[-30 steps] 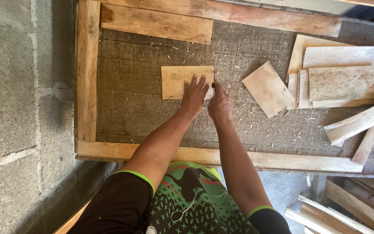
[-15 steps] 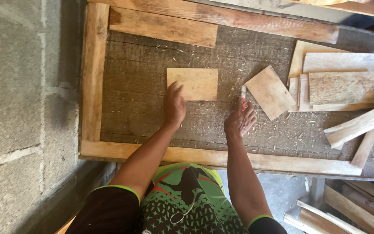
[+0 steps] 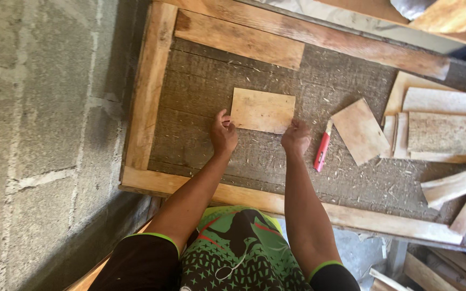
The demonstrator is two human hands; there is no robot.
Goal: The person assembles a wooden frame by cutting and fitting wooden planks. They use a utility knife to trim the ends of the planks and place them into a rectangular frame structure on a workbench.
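One view only: head cam, worn by the person, looking nearly straight down past the chest at the bench (image 3: 297,207) from above. Close range, about arm's reach; forearms enter from bottom centre, left hand (image 3: 224,134) and right hand (image 3: 296,137) sit mid-frame. Cam is tilted a bit, so the bench frame runs slightly skewed, dropping toward lower right. Block wall (image 3: 44,134) fills the left third. Offcuts (image 3: 443,132) crowd the right edge, partly cropped. No second view, so nothing is shared.
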